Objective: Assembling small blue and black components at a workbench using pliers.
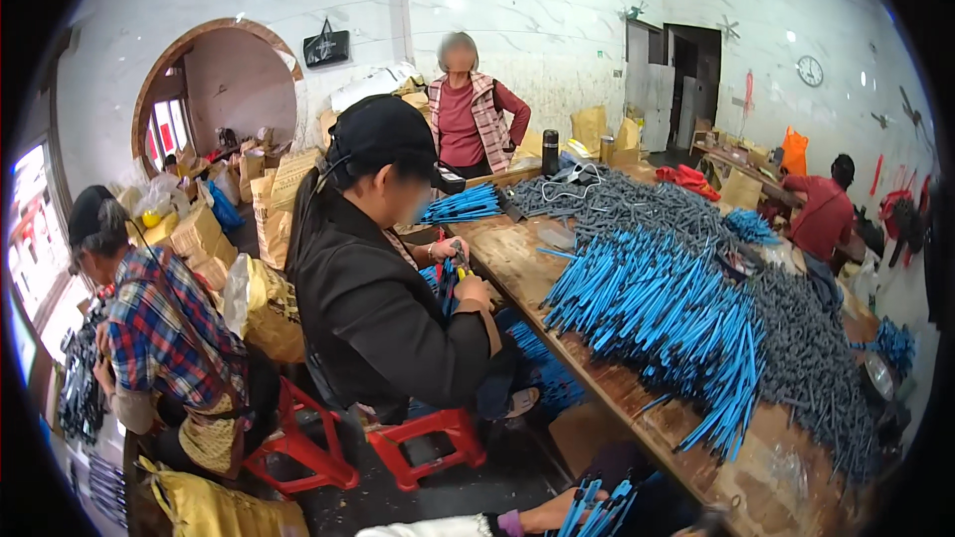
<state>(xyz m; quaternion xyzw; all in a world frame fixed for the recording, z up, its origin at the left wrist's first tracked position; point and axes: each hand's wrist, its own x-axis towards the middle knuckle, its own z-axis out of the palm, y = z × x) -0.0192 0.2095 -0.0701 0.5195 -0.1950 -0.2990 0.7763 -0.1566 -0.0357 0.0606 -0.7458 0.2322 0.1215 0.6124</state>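
Observation:
At the lower edge, my left hand [550, 514] comes in from a white sleeve with a purple cuff. Its fingers are closed round a bunch of slim blue rods with dark ends [599, 509], which point upward and fan apart. Part of the hand is hidden behind the rods and cut off by the picture's edge. My right hand does not show. Close by on the wooden table [637, 418] lies a large heap of similar blue rods [657, 308]. Dark grey rods [811, 363] are piled against it on the right and behind.
A co-worker in a black jacket [383, 308] works with pliers [461, 268] at the table's left side, near a red stool [428, 447]. Another, in a plaid shirt [169, 308], sits farther left. A yellow sack [224, 507] lies at the lower left. A flask [550, 152] stands on the table.

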